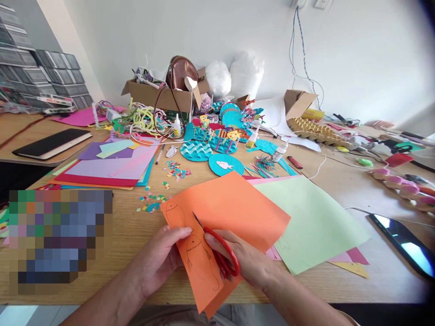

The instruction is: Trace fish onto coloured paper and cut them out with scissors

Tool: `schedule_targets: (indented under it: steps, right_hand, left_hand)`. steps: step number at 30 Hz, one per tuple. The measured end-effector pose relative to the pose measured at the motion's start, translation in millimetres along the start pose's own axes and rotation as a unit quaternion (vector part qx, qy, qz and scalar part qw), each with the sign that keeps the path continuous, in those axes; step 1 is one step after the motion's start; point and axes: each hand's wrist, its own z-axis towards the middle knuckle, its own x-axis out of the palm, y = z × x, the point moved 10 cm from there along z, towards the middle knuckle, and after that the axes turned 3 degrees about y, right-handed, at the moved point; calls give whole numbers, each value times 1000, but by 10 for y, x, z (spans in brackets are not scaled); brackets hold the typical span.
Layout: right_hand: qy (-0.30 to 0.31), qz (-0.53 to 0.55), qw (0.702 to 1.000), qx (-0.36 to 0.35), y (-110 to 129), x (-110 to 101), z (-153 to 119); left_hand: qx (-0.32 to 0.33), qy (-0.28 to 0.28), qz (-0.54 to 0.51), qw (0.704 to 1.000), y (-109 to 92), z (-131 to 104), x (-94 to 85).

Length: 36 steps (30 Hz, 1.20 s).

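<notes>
An orange sheet of paper [234,206] with fish outlines drawn along its left part is held up above the table's front edge. My left hand [163,253] pinches its left edge, thumb on top between two drawn fish. In my right hand [241,258] are red-handled scissors [232,256], fingers through the loops. Their blades lie in a cut running up the sheet, to the right of the fish; the lower part of the paper is split there. A light green sheet [319,222] lies to the right, partly under the orange one.
Blue paper discs [226,165], glue bottles [279,151] and paper confetti [154,201] lie beyond the sheet. A stack of coloured paper [102,170] sits at left, a phone [404,244] at right. A cardboard box [159,97] stands at the back.
</notes>
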Motion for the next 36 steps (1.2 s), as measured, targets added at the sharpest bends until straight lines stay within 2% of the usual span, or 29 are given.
schedule_targets:
  steps: [3,7,13,18,24,32,36]
  right_hand:
    - [-5,16,1000,-6,-12,-16,0]
    - [2,2,1000,1,-36,-20,6]
    - [-10,24,999,20,-73,-28,4]
    - [-5,46,999,23,-39,-21,28]
    - [30,51,998,24,-26,10,46]
    - [37,33,998,39,-105,6,-18]
    - [25,38,999,19,-74,-15,9]
  left_hand:
    - [0,0,2,1000,-15,8,16]
    - [-8,35,3,999,-11,4,80]
    - [18,-12,2,1000,-64,6,-35]
    - [16,2,0,1000,-52,15,3]
    - [19,-1,5,1000,-51,4,-7]
    - [26,-14,0,1000,-80,-17,-17]
    - [23,-17,0,1000,-98,-19,-31]
